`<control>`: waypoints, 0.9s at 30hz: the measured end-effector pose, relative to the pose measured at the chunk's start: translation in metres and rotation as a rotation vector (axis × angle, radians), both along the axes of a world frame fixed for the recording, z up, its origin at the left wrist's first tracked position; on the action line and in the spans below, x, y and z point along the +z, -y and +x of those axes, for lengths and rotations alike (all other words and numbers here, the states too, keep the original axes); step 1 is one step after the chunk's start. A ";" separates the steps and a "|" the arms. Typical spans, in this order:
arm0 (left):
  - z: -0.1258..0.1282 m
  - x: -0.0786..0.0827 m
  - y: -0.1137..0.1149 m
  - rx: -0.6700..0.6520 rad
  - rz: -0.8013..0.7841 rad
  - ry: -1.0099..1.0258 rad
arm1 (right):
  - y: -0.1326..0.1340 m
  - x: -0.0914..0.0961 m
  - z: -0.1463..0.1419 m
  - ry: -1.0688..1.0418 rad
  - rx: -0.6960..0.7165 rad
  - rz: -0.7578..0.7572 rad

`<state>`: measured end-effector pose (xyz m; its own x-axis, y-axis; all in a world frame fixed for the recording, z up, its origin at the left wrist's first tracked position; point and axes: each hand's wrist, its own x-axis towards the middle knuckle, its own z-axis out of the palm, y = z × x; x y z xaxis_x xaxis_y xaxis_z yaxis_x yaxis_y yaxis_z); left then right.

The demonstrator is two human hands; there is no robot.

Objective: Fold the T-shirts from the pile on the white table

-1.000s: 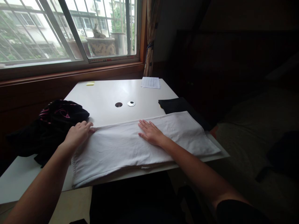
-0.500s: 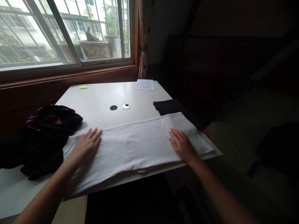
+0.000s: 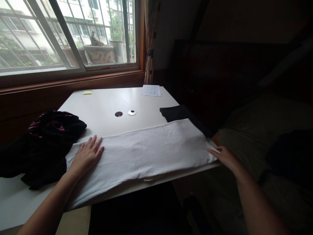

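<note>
White trousers (image 3: 146,150), folded into a long strip, lie across the front of the white table. Flat on their left end rests my left hand (image 3: 85,153), its fingers spread and pressing the cloth. My right hand (image 3: 226,158) is at the other end, pinching the near right edge of the cloth between thumb and fingers. Part of its grip is hidden by the hand itself. Light wrinkles run over the middle of the fabric.
A heap of black clothing with pink marks (image 3: 53,133) sits at the left. Behind the right end lies a folded dark cloth (image 3: 181,112). Papers (image 3: 151,90), a yellow notepad (image 3: 87,92) and two round table holes, one with a metal cover (image 3: 132,113), are farther back.
My right hand has moved right, from lying flat on the trousers to pinching their right end, which is drawn in slightly. My left hand has slid slightly left.
</note>
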<state>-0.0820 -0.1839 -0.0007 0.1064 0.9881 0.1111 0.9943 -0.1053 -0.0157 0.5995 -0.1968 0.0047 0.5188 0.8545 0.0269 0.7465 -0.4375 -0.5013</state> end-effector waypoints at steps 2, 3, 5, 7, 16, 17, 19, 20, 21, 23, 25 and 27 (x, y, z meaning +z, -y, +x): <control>0.000 -0.001 0.000 0.003 0.008 0.005 | -0.001 0.013 0.001 -0.181 0.024 -0.036; -0.001 -0.001 0.000 0.003 0.010 0.009 | -0.002 0.018 0.001 -0.242 0.031 -0.042; -0.003 -0.003 -0.001 -0.001 0.013 0.022 | -0.003 0.026 0.003 -0.325 0.017 -0.042; -0.009 -0.004 -0.002 -0.016 0.014 0.046 | -0.004 0.031 0.004 -0.409 -0.029 -0.042; -0.034 -0.010 0.000 -0.183 0.144 0.127 | -0.025 0.065 -0.057 -0.649 -0.077 0.573; -0.032 -0.010 0.001 -0.182 0.143 0.118 | -0.032 0.076 -0.077 -0.621 -0.018 0.620; -0.029 -0.009 0.003 -0.175 0.134 0.106 | -0.046 0.100 -0.129 -0.519 0.129 0.652; -0.027 -0.009 0.003 -0.172 0.127 0.102 | -0.050 0.112 -0.160 -0.453 0.212 0.664; -0.026 -0.008 0.003 -0.169 0.121 0.100 | -0.053 0.122 -0.193 -0.399 0.315 0.674; -0.024 -0.006 0.004 -0.164 0.112 0.098 | -0.048 0.133 -0.262 -0.341 0.537 0.684; -0.023 -0.005 0.005 -0.154 0.110 0.099 | -0.031 0.133 -0.328 -0.341 0.820 0.666; -0.023 -0.004 0.007 -0.146 0.113 0.098 | -0.006 0.123 -0.379 -0.354 1.150 0.587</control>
<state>-0.1045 -0.1907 -0.0045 0.2307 0.9436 0.2374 0.9661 -0.2513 0.0600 0.2204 -0.1908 0.1279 -0.4268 0.7157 0.5528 0.3341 0.6929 -0.6390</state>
